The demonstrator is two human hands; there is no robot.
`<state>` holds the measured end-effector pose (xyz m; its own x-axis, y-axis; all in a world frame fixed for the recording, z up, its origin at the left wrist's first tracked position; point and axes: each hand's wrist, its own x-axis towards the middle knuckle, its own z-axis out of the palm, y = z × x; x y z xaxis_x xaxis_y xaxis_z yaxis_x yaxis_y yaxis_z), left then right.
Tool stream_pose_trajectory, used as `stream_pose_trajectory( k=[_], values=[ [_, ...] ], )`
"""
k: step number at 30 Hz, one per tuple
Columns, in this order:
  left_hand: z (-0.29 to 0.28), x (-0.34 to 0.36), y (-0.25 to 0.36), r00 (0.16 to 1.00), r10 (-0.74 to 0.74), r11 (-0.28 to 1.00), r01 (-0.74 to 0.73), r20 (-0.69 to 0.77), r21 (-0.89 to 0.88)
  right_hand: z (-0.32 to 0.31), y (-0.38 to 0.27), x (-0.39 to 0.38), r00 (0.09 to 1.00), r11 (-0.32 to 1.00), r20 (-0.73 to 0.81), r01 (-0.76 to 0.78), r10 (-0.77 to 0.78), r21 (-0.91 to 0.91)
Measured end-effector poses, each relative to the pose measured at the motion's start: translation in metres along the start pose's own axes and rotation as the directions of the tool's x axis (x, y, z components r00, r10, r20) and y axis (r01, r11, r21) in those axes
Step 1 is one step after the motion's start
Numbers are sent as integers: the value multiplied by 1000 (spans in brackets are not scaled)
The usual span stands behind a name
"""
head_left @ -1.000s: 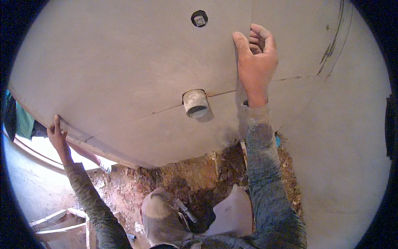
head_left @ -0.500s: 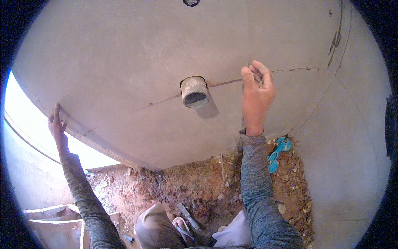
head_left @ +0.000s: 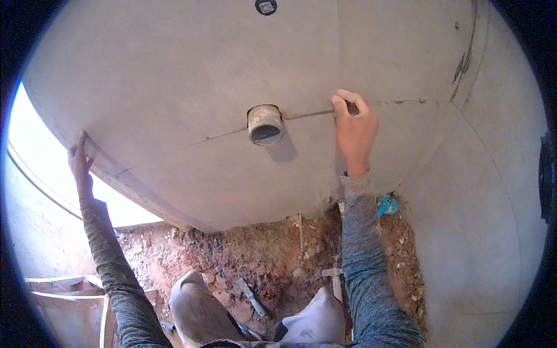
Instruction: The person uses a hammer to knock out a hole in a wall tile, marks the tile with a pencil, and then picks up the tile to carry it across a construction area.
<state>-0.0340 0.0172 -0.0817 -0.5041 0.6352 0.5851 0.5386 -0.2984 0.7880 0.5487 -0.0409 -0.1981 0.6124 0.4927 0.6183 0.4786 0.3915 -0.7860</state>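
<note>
The left hand (head_left: pixel 81 161), arm outstretched, has a fingertip at the edge of the wall (head_left: pixel 174 81); a pipe (head_left: pixel 265 116) juts mid-wall; the right hand (head_left: pixel 355 133), arm extended, draws thumb near forefinger by a dark line (head_left: pixel 313 113). Whether either grips anything, I cannot tell.

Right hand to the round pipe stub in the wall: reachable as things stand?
Probably yes. The right hand is just right of the pipe stub, about level with it in the picture, and nothing seems to stand between them, only the grey wall behind.
</note>
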Motion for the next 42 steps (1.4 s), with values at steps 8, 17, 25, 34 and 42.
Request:
stream_pose_trajectory(
  k=[8,17,25,34,42],
  values=[
    [-1,-7,9,999,40,999,-40,-20,-22,-6,-7,5,997,998,75,-9,13,-57],
    [1,2,4,1000,6,997,-4,-31,79,-6,-8,6,999,1000,51,6,-5,-11],
    [9,-19,25,991,109,981,-96,-71,171,-6,-20,0,999,996,37,-9,13,-93],
    [12,-19,31,964,249,898,-195,-91,394,-5,-27,-10,999,997,-10,-48,47,-60],
    [12,-23,36,972,220,919,-177,-85,352,-14,-21,-45,954,936,-75,-268,291,228]
  ],
)
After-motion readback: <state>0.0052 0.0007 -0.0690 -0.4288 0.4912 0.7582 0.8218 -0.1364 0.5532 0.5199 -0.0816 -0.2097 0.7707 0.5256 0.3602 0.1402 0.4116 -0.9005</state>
